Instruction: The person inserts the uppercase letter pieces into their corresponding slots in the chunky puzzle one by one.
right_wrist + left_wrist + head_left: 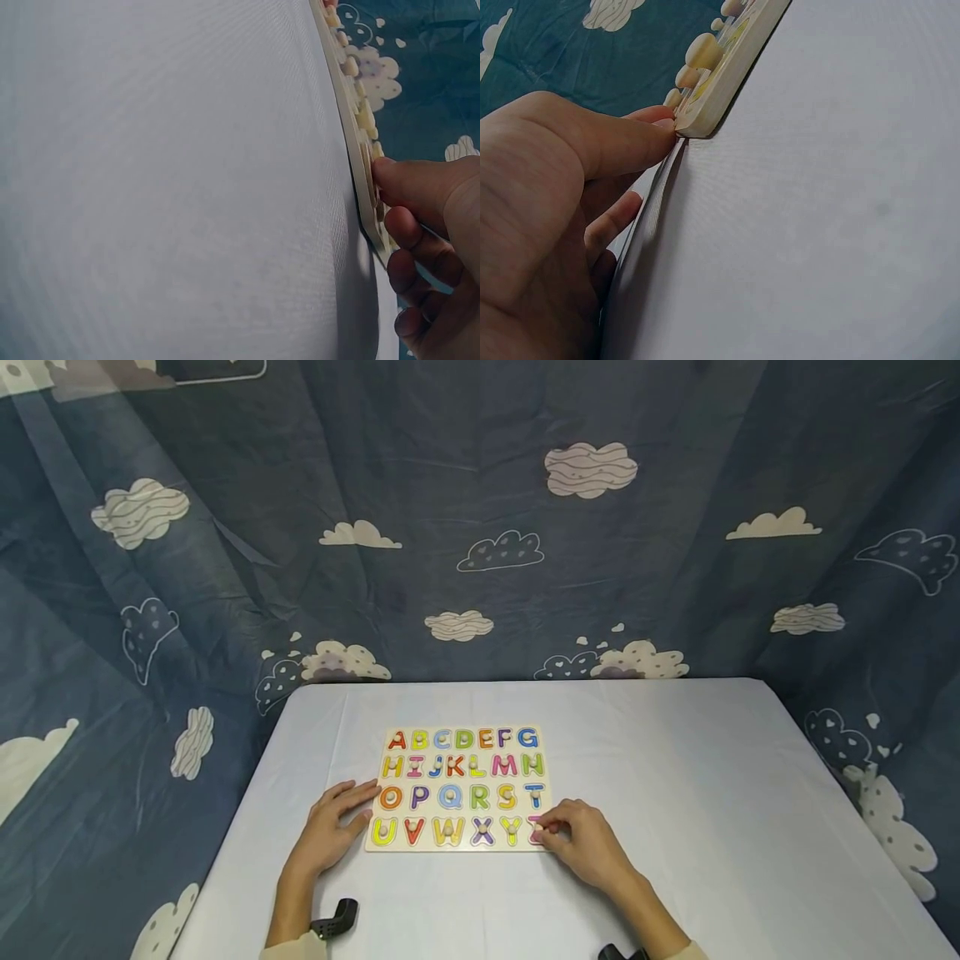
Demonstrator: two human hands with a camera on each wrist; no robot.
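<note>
A wooden alphabet puzzle board (pixel 467 850) lies flat on the white table, with colourful knobbed letters from A to Y seated in rows. At its lower right corner my right hand (pixel 588 845) pinches the pink letter Z piece (pixel 534 838) between thumb and fingers, which partly cover it. In the right wrist view the right thumb and fingertips meet low on the board (pixel 352 142); the Z's knob is hidden. My left hand (pixel 327 832) rests against the board's left edge, its thumb and fingers spread apart and touching the rim beside the letters O and U.
A white cloth covers the table (pixel 675 760) around the board. Behind and beside it hangs a dark blue curtain (pixel 480 468) with cloud prints. Black wrist devices (pixel 337 918) sit on both forearms, near the table's front.
</note>
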